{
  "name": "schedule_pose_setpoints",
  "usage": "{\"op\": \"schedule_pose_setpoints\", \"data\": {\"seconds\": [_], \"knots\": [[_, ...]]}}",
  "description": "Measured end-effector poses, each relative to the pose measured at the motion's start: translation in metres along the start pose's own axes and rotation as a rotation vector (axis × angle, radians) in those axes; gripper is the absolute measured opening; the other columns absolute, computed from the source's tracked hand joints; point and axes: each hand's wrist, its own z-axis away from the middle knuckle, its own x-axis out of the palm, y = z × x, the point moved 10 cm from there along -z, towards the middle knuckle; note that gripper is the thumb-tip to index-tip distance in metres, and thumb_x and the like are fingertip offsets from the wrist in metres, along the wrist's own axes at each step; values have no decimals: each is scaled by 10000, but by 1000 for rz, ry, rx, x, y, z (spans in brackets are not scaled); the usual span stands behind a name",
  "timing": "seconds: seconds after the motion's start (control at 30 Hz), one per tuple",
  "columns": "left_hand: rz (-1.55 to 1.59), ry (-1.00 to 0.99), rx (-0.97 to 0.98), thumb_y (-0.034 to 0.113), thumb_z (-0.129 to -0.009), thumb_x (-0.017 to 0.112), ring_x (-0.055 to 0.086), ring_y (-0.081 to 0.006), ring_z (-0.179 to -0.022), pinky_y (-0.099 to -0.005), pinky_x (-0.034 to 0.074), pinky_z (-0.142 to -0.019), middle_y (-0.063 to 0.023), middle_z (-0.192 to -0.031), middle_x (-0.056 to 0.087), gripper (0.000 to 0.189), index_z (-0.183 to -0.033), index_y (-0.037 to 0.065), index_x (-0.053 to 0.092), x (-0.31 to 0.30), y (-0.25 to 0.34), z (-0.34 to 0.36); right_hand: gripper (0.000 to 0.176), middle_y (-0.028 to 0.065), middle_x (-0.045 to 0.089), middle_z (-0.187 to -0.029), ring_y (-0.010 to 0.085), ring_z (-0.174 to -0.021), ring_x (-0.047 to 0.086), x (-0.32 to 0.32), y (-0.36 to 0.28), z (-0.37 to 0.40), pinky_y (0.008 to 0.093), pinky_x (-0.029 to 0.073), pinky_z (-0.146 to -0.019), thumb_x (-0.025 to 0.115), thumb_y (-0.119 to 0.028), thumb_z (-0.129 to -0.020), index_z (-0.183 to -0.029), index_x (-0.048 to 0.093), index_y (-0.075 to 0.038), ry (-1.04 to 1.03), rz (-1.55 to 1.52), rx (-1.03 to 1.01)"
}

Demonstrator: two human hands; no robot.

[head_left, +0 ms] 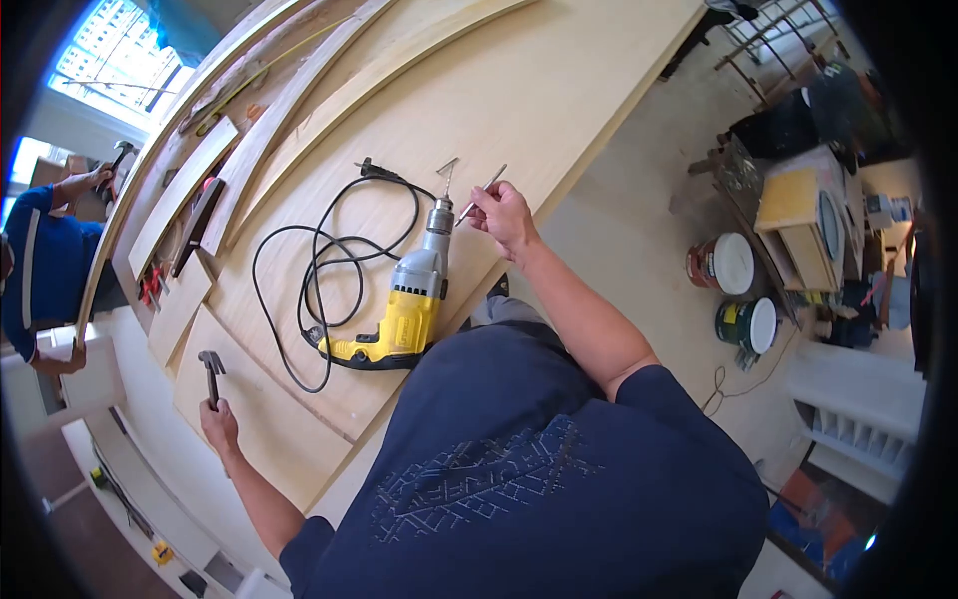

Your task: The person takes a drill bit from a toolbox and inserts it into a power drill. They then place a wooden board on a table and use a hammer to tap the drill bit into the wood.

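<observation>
The left hand (221, 426) is closed round a hammer (212, 377); the right hand (506, 220) pinches a rod (493, 181) near the bench edge (599, 130), floor (619, 220) stretching beyond.

Hammer (212, 377) — partly hidden by left fingers (221, 423); another person (50, 262) — cut off.

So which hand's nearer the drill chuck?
Right. The right hand is just beside the chuck, holding a thin rod; the left hand is farther off, across the drill, holding a hammer.
</observation>
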Motion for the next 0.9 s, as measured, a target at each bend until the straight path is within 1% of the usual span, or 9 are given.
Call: {"op": "schedule_pose_setpoints", "data": {"seconds": [0.03,0.07,0.13,0.2,0.37,0.47,0.57,0.73,0.9], "knots": [[109,-5,9,203,-876,588,591,-303,-688,-420,480,-673,-172,-727,596,260,-970,-38,616,2,6,7,187,55,642,-856,109,-739,611,3,-5,-7,246,525,-627,625,-197,-953,-980,522,-44,-14,34,-15],[219,-5,16,191,-886,593,564,-207,-625,-369,468,-594,-101,-704,568,251,-948,-52,604,5,13,13,191,60,647,-861,109,-741,609,8,-10,-13,251,523,-627,621,-201,-955,-979,521,-39,-37,67,-21],[532,-211,-186,183,-915,586,516,-133,-553,-298,435,-513,-35,-682,539,204,-906,-20,600,13,51,42,201,69,658,-870,109,-747,605,17,-21,-21,261,519,-626,612,-208,-958,-976,520,-30,-81,136,-32],[656,-318,-200,178,-945,569,480,-82,-523,-240,394,-470,-6,-662,514,172,-878,22,594,9,123,72,212,75,669,-865,111,-751,603,24,-22,-29,271,508,-619,606,-214,-960,-983,520,-22,-121,192,-16],[716,-526,-93,145,-939,590,480,-63,-580,-225,391,-525,20,-692,526,142,-912,7,609,17,253,121,211,74,684,-845,118,-756,599,41,-25,-35,283,479,-604,589,-212,-962,-1007,524,-17,-218,241,4],[711,-652,-64,126,-925,607,487,-64,-618,-225,401,-561,24,-733,536,162,-1002,-15,626,30,303,141,196,69,683,-842,120,-760,599,42,-23,-39,284,476,-608,577,-204,-967,-1013,523,-21,-253,218,39],[746,-727,-49,141,-923,614,493,-68,-651,-231,408,-590,20,-750,543,169,-994,-12,626,43,341,160,178,63,678,-848,118,-767,600,41,-18,-44,282,490,-624,560,-204,-981,-1005,514,-33,-275,186,62],[514,-702,-1,229,-924,649,456,-86,-659,-272,395,-599,17,-711,510,240,-949,-7,617,65,367,178,159,63,669,-880,119,-769,601,47,-8,-41,284,514,-648,522,-201,-1007,-1021,486,-47,-320,11,185],[466,-622,2,222,-920,661,452,-100,-667,-286,401,-609,1,-710,508,233,-928,-4,606,74,366,190,173,97,662,-926,120,-754,600,55,3,-49,295,523,-656,504,-200,-1014,-1053,476,-33,-383,-31,155]]}}
